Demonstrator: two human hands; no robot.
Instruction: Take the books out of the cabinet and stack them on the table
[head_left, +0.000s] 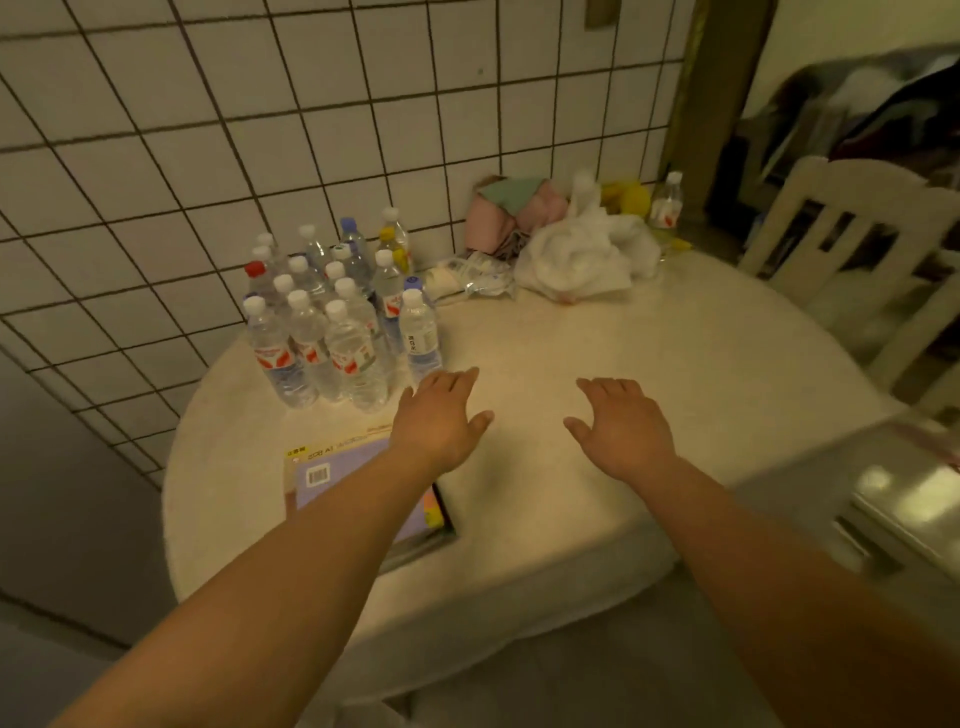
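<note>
Both our forearms stretch out over the round desk (649, 332), left hand (441, 410) and right hand (621, 426) spread flat, each grip open and holding nothing. Under our left forearm, at the near left, lies the book stack (332, 467), purple cover up, likely kept clear of the water bottles (337, 322) crowding the far left. No cabinet in view; we judge more books remain.

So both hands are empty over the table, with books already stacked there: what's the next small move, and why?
Probably draw both hands back and turn toward the cabinet, which is out of view. The left hand and right hand hover open and hold nothing, and the book stack already lies flat on the table.
</note>
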